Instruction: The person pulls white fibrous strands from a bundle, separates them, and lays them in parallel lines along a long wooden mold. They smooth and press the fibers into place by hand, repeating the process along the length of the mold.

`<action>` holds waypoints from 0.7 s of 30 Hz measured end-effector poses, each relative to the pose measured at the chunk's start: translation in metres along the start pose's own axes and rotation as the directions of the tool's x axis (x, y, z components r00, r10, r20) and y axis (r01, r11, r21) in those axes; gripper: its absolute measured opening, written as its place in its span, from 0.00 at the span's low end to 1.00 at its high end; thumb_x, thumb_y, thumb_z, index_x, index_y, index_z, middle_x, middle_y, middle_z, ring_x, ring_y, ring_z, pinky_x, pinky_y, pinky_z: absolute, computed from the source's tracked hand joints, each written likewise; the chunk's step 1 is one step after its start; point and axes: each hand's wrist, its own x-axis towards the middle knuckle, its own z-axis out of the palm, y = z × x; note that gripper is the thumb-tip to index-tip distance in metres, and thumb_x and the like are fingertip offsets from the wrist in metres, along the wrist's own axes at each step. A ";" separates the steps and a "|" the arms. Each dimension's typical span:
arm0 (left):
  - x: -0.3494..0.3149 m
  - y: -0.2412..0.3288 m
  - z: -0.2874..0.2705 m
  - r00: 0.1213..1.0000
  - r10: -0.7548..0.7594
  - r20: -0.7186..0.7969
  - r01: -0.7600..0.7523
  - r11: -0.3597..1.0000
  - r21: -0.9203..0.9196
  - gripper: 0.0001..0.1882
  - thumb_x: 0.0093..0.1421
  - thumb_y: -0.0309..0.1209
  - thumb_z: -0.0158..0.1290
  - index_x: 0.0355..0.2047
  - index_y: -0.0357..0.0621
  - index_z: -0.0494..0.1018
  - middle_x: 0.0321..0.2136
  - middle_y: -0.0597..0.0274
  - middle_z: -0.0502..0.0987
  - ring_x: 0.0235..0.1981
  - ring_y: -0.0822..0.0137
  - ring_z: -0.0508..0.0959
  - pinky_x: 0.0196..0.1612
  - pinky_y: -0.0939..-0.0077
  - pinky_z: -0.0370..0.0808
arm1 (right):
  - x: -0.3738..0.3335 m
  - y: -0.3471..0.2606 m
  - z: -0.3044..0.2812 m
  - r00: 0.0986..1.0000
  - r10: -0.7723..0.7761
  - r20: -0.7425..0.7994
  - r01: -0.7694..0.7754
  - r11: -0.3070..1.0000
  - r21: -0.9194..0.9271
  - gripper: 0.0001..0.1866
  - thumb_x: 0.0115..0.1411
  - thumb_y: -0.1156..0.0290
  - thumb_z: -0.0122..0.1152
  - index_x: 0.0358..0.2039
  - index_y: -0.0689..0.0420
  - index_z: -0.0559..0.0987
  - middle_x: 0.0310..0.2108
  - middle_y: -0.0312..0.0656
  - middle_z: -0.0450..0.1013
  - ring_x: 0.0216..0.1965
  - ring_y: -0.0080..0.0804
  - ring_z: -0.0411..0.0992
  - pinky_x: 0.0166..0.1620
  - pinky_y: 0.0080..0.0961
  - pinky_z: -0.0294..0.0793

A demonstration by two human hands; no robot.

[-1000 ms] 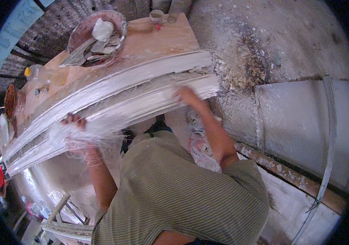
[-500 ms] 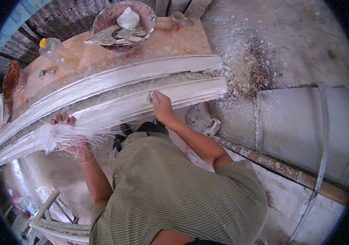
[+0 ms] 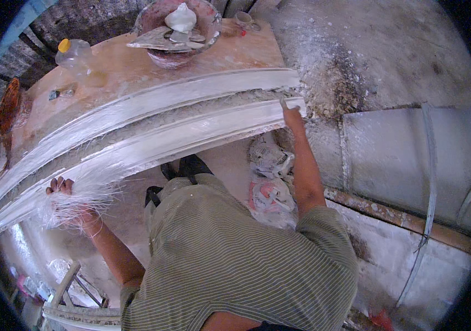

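A loose bundle of fine white fibers [image 3: 78, 205] spills around my left hand [image 3: 61, 190], whose fingers are closed on it beside the lower left part of a long white molding strip [image 3: 197, 129]. Strands from the bundle trail over the strip's surface. Far to the right, my right hand [image 3: 293, 117] is at the strip's right end with its fingers mostly curled. A small pale tip points up from the fingers; whether it is a finger or a held thing I cannot make out. A second white strip [image 3: 191, 91] runs parallel behind, with a rough grey groove between them.
On the table [image 3: 246, 52] stand a whitish-crusted bowl [image 3: 213, 33] holding a white lump and flat pieces, a yellow-capped plastic bottle [image 3: 78, 58] and a small cup [image 3: 243, 20]. Crumbly debris [image 3: 334, 91] lies beyond the right end; plastic bags [image 3: 271, 193] lie below the strip.
My right hand has moved right along the front strip, from its middle to its right end. The left hand has shifted slightly left and down with the fibers.
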 end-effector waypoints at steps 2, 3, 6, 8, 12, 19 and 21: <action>-0.008 0.018 0.013 0.997 -0.047 -0.058 0.042 0.996 -0.083 0.21 0.69 0.40 0.42 0.57 0.42 0.62 0.57 0.44 0.67 0.58 0.53 0.69 0.63 0.54 0.64 | -0.029 -0.031 -0.038 0.989 -0.149 0.001 0.146 0.970 -0.193 0.53 0.56 0.29 0.51 0.58 0.74 0.66 0.49 0.63 0.74 0.52 0.57 0.73 0.55 0.47 0.70; -0.012 0.029 0.026 0.995 -0.073 -0.070 0.063 0.989 -0.130 0.22 0.69 0.40 0.42 0.58 0.42 0.62 0.56 0.44 0.67 0.58 0.53 0.68 0.64 0.53 0.63 | -0.043 -0.043 -0.050 0.988 -0.148 0.041 0.153 0.946 -0.286 0.48 0.57 0.32 0.53 0.56 0.70 0.70 0.48 0.61 0.75 0.51 0.56 0.74 0.54 0.46 0.71; -0.018 0.052 0.058 0.955 -0.297 -0.026 0.196 0.693 -0.694 0.24 0.68 0.43 0.43 0.58 0.43 0.62 0.55 0.44 0.69 0.58 0.51 0.69 0.62 0.52 0.64 | -0.080 -0.072 -0.008 0.844 -0.531 0.070 0.528 0.847 0.067 0.35 0.62 0.41 0.54 0.50 0.64 0.77 0.45 0.54 0.78 0.44 0.48 0.78 0.48 0.42 0.76; -0.014 0.067 0.085 0.937 -0.276 0.214 0.235 0.049 -0.971 0.25 0.68 0.46 0.42 0.59 0.43 0.62 0.57 0.44 0.67 0.56 0.48 0.69 0.57 0.52 0.70 | -0.134 -0.106 0.043 0.581 -0.729 0.361 0.460 0.660 0.593 0.29 0.67 0.45 0.45 0.48 0.59 0.78 0.39 0.46 0.80 0.34 0.34 0.76 0.38 0.32 0.76; -0.002 0.155 0.149 0.889 -0.291 0.353 0.326 -0.139 -0.935 0.15 0.65 0.43 0.47 0.46 0.48 0.64 0.38 0.59 0.62 0.37 0.61 0.63 0.38 0.62 0.68 | -0.257 -0.188 0.089 -0.044 -0.480 0.876 -0.105 0.874 0.474 0.39 0.65 0.33 0.38 0.44 0.59 0.78 0.29 0.37 0.78 0.26 0.23 0.66 0.31 0.27 0.67; 0.025 0.156 0.119 0.884 -0.454 0.116 0.202 0.147 -0.968 0.13 0.67 0.42 0.45 0.43 0.47 0.66 0.42 0.56 0.67 0.35 0.62 0.64 0.34 0.67 0.66 | -0.269 -0.194 0.118 0.450 -0.814 0.367 0.116 0.460 0.880 0.25 0.71 0.49 0.45 0.28 0.58 0.75 0.22 0.30 0.66 0.25 0.21 0.62 0.30 0.25 0.65; 0.035 0.138 0.095 0.948 -0.257 0.188 0.183 -0.046 -0.982 0.13 0.66 0.39 0.45 0.45 0.45 0.66 0.43 0.54 0.68 0.38 0.61 0.64 0.36 0.67 0.67 | -0.264 -0.192 0.083 0.556 -0.736 0.387 0.168 0.555 0.814 0.25 0.72 0.51 0.44 0.28 0.60 0.74 0.21 0.32 0.65 0.26 0.22 0.62 0.31 0.27 0.66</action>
